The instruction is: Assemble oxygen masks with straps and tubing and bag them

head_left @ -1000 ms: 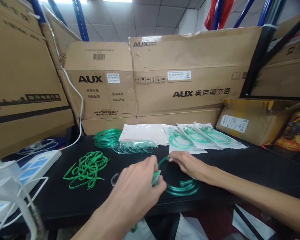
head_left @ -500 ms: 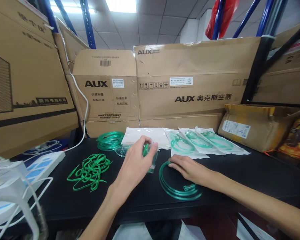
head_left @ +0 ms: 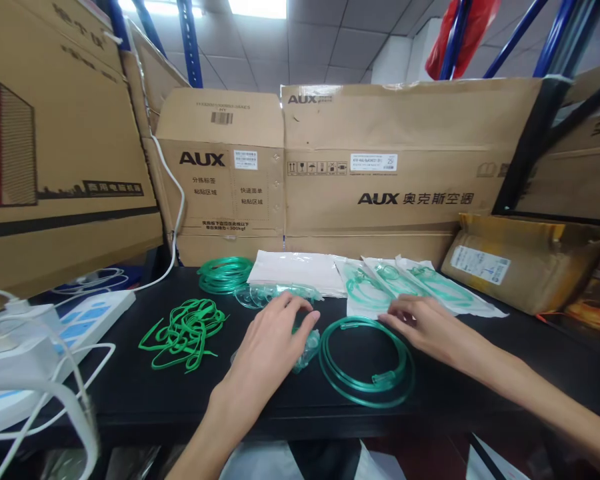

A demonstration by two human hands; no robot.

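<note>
- The left hand [head_left: 273,343] lies palm down on the black bench [head_left: 130,400]. Its fingers [head_left: 287,313] are loosely spread over a clear mask [head_left: 307,350], covering it without closing on it.
- At 3 o'clock of the mask, just beside it, a green tubing coil [head_left: 383,380] lies flat.
- The right hand [head_left: 425,327] rests open at the coil's 1 o'clock. Its fingertips [head_left: 403,308] are at the tube and grip nothing.
- At 9 o'clock of the left hand lies a tangle of green straps [head_left: 183,330].
- Toward 12 o'clock sit stacked masks [head_left: 267,293], a second coil [head_left: 225,275], white bags [head_left: 300,270] and 3 sealed packs [head_left: 395,283].

Left hand [head_left: 267,340] lowered mask [head_left: 307,348], seemingly onto table [head_left: 130,393].
</note>
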